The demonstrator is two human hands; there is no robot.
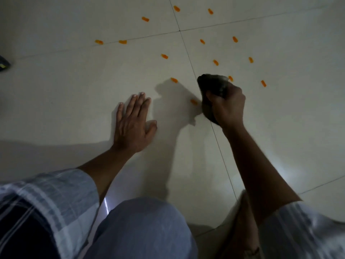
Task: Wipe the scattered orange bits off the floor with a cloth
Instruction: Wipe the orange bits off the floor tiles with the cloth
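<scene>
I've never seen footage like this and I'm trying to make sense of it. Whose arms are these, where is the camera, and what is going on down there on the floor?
There is one picture, from a camera worn on a person's head, looking forward and down, so the arms are the wearer's own. The left hand lies flat on the pale tiled floor, fingers straight. The right hand grips a dark bunched cloth. Small orange bits lie scattered over the tiles ahead; one sits right beside the cloth. The person's knee shows at the bottom.
</scene>
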